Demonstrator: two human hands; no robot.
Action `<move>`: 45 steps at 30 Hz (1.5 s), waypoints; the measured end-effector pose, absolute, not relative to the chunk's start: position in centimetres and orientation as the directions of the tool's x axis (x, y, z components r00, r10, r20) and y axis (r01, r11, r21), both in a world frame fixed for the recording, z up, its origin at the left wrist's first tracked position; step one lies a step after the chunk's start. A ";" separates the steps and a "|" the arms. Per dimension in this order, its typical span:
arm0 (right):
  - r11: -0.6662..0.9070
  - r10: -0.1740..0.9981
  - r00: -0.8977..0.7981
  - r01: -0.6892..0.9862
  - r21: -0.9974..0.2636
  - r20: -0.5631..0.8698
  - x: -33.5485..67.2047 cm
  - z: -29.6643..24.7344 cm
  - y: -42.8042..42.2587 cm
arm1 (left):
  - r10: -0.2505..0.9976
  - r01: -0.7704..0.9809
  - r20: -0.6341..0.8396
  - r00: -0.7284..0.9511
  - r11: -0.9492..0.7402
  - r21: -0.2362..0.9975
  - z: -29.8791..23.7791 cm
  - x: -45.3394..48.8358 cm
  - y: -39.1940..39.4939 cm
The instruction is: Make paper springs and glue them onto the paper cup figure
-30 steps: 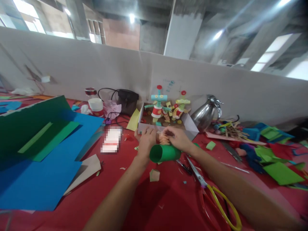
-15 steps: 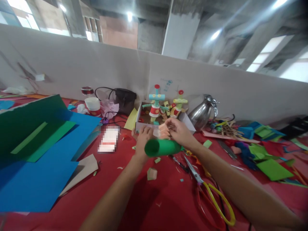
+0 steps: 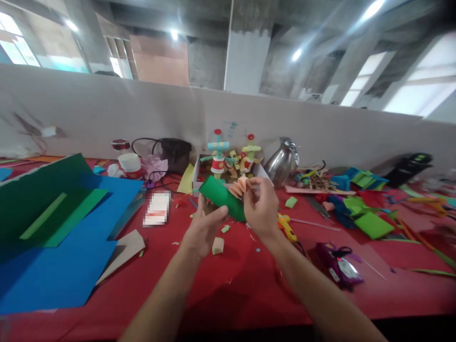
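Observation:
A green paper tube [image 3: 221, 195] is tilted in front of me, its upper end to the left. My left hand [image 3: 204, 228] grips it from below, thumb along its near side. An orange accordion-folded paper strip [image 3: 238, 186] stands out at the tube's far side. My right hand [image 3: 261, 204] pinches this strip near the tube's lower right end. Its fingertips are partly hidden. Beyond the hands, paper-cup figures [image 3: 218, 164] with spring-like arms and red tops stand in a shallow white box [image 3: 195, 183].
Blue sheets [image 3: 71, 275] and a dark green sheet [image 3: 46, 175] lie at left. A yellow glue gun [image 3: 287, 228] is beside my right wrist. Further right are a purple device [image 3: 338, 266], a steel jug [image 3: 281, 161] and green scraps [image 3: 374, 224]. A white wall [image 3: 160, 109] stands behind.
The tube has swung from level to tilted, its left end raised. My left hand has shifted onto the tube. The view has turned right; the scissors are no longer visible.

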State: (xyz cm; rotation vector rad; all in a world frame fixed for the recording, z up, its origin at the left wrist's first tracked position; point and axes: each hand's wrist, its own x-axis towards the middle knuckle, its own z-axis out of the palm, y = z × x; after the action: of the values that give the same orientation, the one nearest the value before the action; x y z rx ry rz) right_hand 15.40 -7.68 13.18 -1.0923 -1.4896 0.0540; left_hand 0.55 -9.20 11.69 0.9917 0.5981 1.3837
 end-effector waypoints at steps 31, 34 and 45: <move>0.415 0.840 0.180 0.394 -0.820 0.512 11.2 6.6 -17.5 | 0.949 0.064 0.193 -0.250 -0.183 0.981 5.8 -1.7 -18.9; 0.355 0.872 0.208 0.353 -0.865 0.443 11.3 6.5 -17.5 | 0.808 0.503 0.487 -0.331 -0.285 0.816 5.6 -1.1 -20.6; 0.086 0.959 0.281 -0.156 -0.984 0.039 8.5 7.7 -15.9 | 0.586 0.780 0.768 -0.260 -0.341 0.524 3.4 0.4 -21.9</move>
State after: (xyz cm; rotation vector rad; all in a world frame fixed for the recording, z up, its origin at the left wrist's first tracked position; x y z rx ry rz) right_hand 8.49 -15.90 7.74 -1.1615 -0.9134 1.0321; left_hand 0.42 -21.85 3.45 2.0047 1.8885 1.8481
